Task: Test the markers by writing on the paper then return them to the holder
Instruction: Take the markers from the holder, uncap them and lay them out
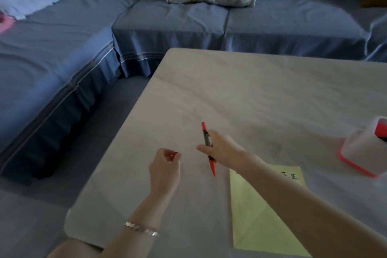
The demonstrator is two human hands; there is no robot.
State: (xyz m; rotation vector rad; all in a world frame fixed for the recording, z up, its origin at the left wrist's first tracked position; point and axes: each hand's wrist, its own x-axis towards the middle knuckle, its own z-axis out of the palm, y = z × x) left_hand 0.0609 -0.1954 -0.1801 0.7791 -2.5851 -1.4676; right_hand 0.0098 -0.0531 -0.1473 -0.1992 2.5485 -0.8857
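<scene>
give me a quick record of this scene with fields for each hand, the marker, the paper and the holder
left hand: fingers curled round a red piece, possibly a cap
right hand: grips the red marker mid-barrel
red marker: tilted, pointed end down, left of the paper; contact with the table cannot be told
paper: yellow, flat on the table, black marks near its far right corner
holder: white with a red base, at the right edge of view, something red inside

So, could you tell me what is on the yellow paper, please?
Black handwritten marks sit near the far edge of the yellow paper. The right forearm covers its far-left corner, hiding anything there.
</scene>
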